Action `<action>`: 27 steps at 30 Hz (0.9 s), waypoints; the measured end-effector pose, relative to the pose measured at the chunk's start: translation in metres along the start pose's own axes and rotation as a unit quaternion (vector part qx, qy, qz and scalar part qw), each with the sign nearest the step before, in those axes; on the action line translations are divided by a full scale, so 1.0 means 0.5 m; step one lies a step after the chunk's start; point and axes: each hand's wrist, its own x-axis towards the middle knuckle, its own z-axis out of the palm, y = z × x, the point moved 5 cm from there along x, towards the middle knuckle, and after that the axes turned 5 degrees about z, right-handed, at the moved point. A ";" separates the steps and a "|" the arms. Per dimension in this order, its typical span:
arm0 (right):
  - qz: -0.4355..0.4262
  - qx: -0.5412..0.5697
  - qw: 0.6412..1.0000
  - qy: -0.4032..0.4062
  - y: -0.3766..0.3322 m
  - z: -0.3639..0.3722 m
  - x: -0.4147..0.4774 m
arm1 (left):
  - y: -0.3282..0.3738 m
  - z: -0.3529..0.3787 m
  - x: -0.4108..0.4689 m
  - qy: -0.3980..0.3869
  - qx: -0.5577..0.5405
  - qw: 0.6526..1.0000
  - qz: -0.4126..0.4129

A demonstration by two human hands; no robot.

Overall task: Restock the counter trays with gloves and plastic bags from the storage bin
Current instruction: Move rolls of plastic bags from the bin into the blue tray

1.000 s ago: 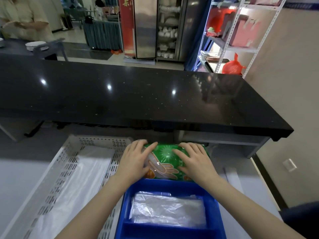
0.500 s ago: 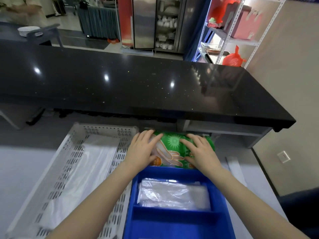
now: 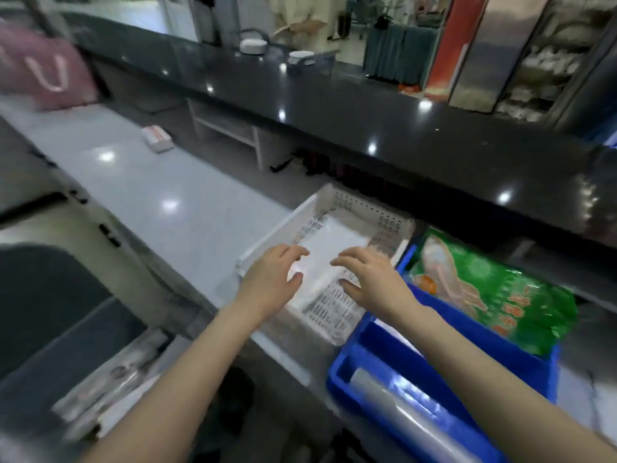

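Left hand [image 3: 270,282], right hand [image 3: 370,284]: spread, empty, over white tray [image 3: 278,228]. Risk: glove pack [image 3: 494,289] overhanging blue bin [image 3: 347,372] rim could slip.

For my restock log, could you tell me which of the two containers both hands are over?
The white perforated tray, left of the blue bin: left hand and right hand are spread open above its clear plastic, holding nothing.
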 end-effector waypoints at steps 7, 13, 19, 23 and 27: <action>-0.178 0.045 0.979 -0.093 -0.316 0.173 0.068 | -0.228 -0.170 -0.329 0.065 0.046 0.969 -0.234; -0.258 0.037 0.950 -0.173 -0.508 0.330 0.075 | -0.386 -0.200 -0.596 0.114 0.001 0.907 -0.405; -0.282 0.033 0.926 -0.249 -0.638 0.487 0.114 | -0.516 -0.174 -0.749 0.118 -0.047 0.857 -0.499; -0.251 0.005 0.917 -0.311 -0.694 0.601 0.161 | -0.620 -0.160 -0.777 0.097 -0.070 0.846 -0.520; -0.216 -0.023 0.902 -0.373 -0.721 0.719 0.194 | -0.728 -0.121 -0.780 0.062 -0.099 0.834 -0.539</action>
